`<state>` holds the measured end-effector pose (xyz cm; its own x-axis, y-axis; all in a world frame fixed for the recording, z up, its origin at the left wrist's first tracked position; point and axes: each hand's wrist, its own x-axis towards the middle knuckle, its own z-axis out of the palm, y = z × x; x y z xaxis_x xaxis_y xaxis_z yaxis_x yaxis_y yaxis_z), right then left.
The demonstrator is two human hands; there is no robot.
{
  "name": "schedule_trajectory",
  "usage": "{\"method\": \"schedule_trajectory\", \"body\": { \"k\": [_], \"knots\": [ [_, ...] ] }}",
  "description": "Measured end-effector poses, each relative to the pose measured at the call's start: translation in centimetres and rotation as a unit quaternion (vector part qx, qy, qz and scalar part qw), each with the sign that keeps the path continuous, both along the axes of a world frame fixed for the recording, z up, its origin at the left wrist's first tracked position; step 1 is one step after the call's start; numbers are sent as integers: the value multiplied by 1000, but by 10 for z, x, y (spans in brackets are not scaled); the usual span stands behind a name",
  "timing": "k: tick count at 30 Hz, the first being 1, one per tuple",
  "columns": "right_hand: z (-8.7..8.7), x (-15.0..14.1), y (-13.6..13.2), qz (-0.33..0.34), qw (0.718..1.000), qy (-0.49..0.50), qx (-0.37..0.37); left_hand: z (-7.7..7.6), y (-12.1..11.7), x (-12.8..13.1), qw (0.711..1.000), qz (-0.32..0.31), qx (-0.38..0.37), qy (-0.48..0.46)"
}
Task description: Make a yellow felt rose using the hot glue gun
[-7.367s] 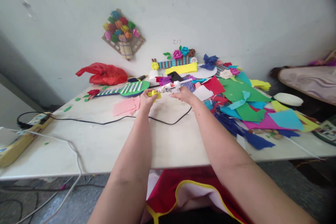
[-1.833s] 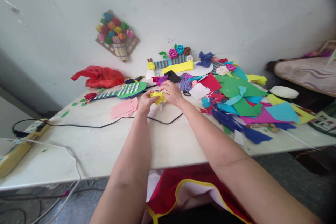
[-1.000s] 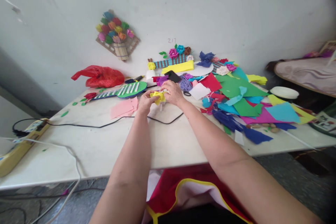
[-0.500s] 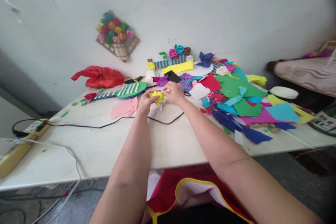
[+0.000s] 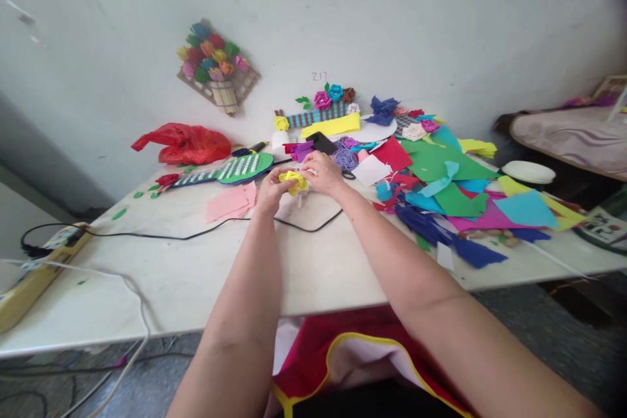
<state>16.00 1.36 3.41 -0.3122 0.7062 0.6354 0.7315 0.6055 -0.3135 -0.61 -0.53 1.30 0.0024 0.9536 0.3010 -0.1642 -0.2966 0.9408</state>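
Note:
Between my hands, above the white table (image 5: 186, 287), is a yellow paper flower (image 5: 296, 184). My left hand (image 5: 272, 189) grips it from the left with closed fingers. My right hand (image 5: 322, 172) is at its upper right edge, thumb and fingers pinched together; a small pale purple bit shows at those fingertips, too small to name. Just under the flower something pale and translucent is partly hidden. Pink paper pieces (image 5: 232, 201) lie left of my left hand. A dark phone (image 5: 321, 142) and purple yarn (image 5: 345, 157) lie just beyond my right hand.
Coloured paper sheets (image 5: 435, 160) spread across the right side. A green guitar-shaped craft (image 5: 245, 168) and a red plastic bag (image 5: 189, 144) lie at the left. A black cord (image 5: 171, 236) crosses the table to a power strip (image 5: 53, 255). Paper flower crafts (image 5: 323, 101) stand by the wall.
My right fingertips have shifted very slightly at the flower's edge. My left hand keeps its hold, and the things on the table look the same.

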Motion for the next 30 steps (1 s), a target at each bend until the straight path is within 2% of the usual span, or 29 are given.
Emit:
{"method": "schedule_trajectory", "body": {
  "k": [11,22,30],
  "knots": [
    [2,0,-1,1,999,-19,-26,2,-1,3,1000,-19,2,8],
    [-1,4,7,39,998,10,-47,-4,4,-1,999,-35,10,25],
    [-3,4,10,51,997,31,-50,-2,2,0,999,-40,16,22]
  ]
}}
